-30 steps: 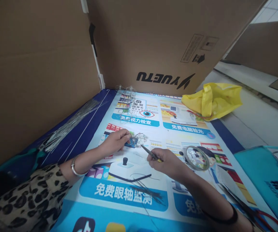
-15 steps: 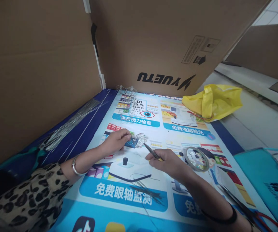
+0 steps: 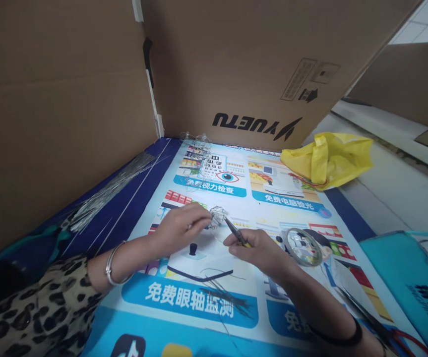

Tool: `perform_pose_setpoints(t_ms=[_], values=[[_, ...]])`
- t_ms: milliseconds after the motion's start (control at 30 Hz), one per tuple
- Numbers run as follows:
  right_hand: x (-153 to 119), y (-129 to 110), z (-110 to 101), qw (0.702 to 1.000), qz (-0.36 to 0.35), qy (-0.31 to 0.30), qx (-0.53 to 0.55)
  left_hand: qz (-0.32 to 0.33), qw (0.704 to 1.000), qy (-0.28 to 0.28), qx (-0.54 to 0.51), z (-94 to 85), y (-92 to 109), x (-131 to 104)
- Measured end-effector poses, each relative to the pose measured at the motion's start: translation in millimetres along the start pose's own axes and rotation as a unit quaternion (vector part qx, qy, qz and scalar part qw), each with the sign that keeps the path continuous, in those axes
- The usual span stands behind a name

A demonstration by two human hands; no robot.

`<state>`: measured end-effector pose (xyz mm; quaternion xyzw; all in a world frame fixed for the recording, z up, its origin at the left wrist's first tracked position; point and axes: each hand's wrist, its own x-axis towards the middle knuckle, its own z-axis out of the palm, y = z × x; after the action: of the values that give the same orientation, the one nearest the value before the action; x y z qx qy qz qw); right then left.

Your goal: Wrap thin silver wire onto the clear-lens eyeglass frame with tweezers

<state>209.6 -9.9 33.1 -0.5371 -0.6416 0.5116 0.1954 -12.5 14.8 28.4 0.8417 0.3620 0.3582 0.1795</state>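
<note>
Above the printed sheet (image 3: 206, 255), my left hand (image 3: 184, 223) is closed, its fingertips pinching the edge of a small round wire piece (image 3: 218, 217). My right hand (image 3: 260, 248) is closed around slim pliers (image 3: 237, 232), whose tips point up and left beside the wire piece. A thin wire shows faintly between the two hands. Several short dark wires (image 3: 224, 292) lie on the sheet below. Right of my right hand sits a round clear dish (image 3: 303, 246) with small bits in it.
Long straight wires (image 3: 113, 191) lie at the left. Tangled wire pieces (image 3: 199, 148) are at the back by the cardboard wall (image 3: 236, 64). A yellow bag (image 3: 327, 161), a teal pouch (image 3: 410, 282) and scissors (image 3: 373, 322) are on the right.
My left hand has moved right and slightly down, up to the wire piece, and now pinches its edge. My right hand with the pliers has barely moved.
</note>
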Motion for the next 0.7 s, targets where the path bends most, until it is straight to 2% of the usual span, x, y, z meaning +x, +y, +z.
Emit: perform_pose_setpoints(t_ms=[67,133,267,400,500,700], values=[[-0.6,-1.3,0.9,1.000,-0.018,0.004,0.017,0.076,0.994,-0.070,0.043,3.6,9.3,-3.4],[-1.4,-2.0,1.9,0.999,-0.038,0.004,0.034,0.121,0.981,-0.108,0.103,7.5,15.7,-6.6],[-2.7,-1.8,3.6,0.998,-0.036,0.002,0.060,0.179,0.954,-0.123,0.209,7.9,21.2,-9.5],[-3.1,-1.1,4.2,0.998,-0.018,-0.020,0.049,0.245,0.926,-0.127,0.257,1.3,23.9,-8.6],[-2.8,-0.6,4.0,0.999,-0.010,-0.033,0.033,0.256,0.918,-0.128,0.274,-1.2,25.0,-8.8],[3.3,-1.6,3.5,0.997,-0.042,-0.054,0.028,0.221,0.925,-0.130,0.281,1.0,26.1,-10.1]])
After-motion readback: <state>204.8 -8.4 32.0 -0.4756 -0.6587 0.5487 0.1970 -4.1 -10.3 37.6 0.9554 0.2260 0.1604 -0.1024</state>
